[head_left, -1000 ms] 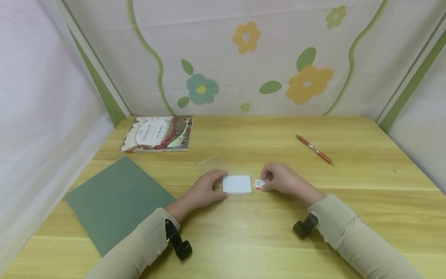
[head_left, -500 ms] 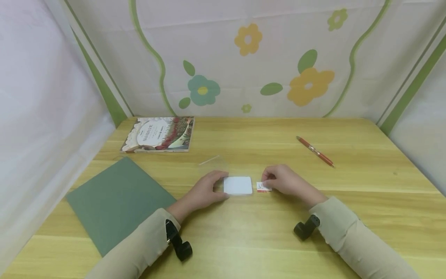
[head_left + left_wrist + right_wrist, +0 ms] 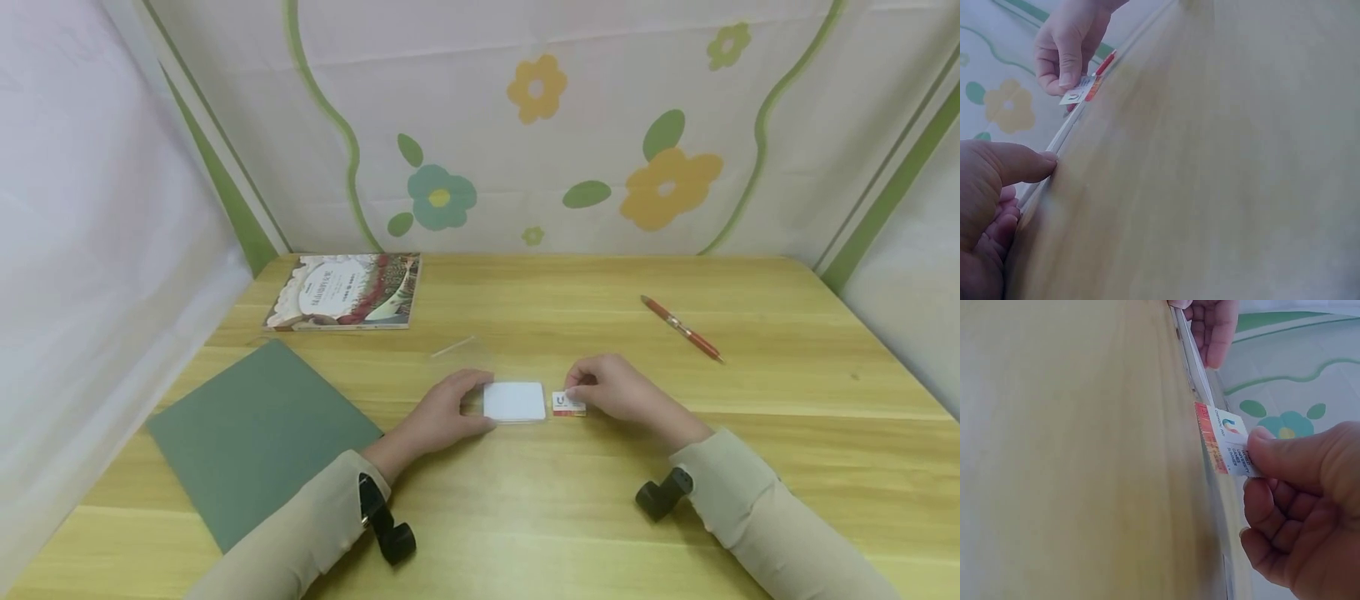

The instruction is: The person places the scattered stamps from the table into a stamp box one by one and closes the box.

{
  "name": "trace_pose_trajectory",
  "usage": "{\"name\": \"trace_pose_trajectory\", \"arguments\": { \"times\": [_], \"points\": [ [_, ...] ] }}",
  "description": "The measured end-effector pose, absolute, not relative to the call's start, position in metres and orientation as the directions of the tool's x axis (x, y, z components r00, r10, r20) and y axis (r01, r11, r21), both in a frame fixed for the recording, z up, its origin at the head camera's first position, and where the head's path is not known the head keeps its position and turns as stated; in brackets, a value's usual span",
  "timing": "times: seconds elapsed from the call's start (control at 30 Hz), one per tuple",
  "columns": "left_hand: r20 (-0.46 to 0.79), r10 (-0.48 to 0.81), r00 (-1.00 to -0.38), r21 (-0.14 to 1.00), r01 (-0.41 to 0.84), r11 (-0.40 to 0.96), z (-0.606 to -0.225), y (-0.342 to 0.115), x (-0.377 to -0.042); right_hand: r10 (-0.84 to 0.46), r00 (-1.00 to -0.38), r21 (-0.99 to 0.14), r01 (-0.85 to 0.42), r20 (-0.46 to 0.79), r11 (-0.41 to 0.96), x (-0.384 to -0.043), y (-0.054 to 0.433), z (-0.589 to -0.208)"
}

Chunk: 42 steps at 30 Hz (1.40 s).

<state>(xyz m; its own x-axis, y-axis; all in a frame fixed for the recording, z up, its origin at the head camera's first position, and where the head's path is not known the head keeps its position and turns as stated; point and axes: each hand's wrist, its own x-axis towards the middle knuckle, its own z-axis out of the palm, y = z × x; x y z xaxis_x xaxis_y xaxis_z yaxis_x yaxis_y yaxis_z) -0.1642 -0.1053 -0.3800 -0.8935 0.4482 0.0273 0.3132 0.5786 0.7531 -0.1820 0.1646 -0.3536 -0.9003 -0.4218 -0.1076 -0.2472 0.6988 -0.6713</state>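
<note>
My right hand point(image 3: 611, 387) pinches a small postage stamp point(image 3: 1225, 437) between thumb and fingers. The stamp is white, with a colourful logo, some lettering, a red-orange band and a perforated edge. It lies just to the right of a flat white rectangular case point(image 3: 514, 401) with a clear rim, a narrow gap apart. The case rests on the table, and my left hand point(image 3: 450, 407) grips its left end, thumb on the near edge and fingers at the far edge. What is inside the case cannot be told. The left wrist view also catches the stamp point(image 3: 1079, 92) beyond the left thumb.
Behind the left hand lies a clear plastic piece point(image 3: 453, 347), hard to make out. A green square sheet point(image 3: 266, 437) sits at the left, partly under the left forearm. Farther back are a picture-covered book point(image 3: 345, 292) and, on the right, a red pen point(image 3: 682, 328).
My right fingers have shifted on the stamp, so more of its face shows now. The stamp has come slightly nearer to me beside the case. The left hand keeps its grip.
</note>
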Motion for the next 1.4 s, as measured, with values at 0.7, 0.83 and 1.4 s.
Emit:
{"name": "trace_pose_trajectory", "arguments": {
  "times": [0.7,0.83,1.4],
  "points": [
    [0.018,0.441,-0.897,0.745,0.306,0.593,-0.383,-0.105,-0.165,-0.398,-0.911,-0.761,-0.181,-0.109,0.623,-0.180,0.158,-0.346],
    [0.015,0.438,-0.899,0.742,0.304,0.597,-0.383,-0.105,-0.164,-0.407,-0.907,-0.777,-0.181,-0.104,0.603,-0.181,0.154,-0.346],
    [-0.013,0.431,-0.902,0.749,0.277,0.602,-0.384,-0.105,-0.166,-0.435,-0.894,-0.826,-0.163,-0.108,0.540,-0.185,0.129,-0.347]
  ]
}}
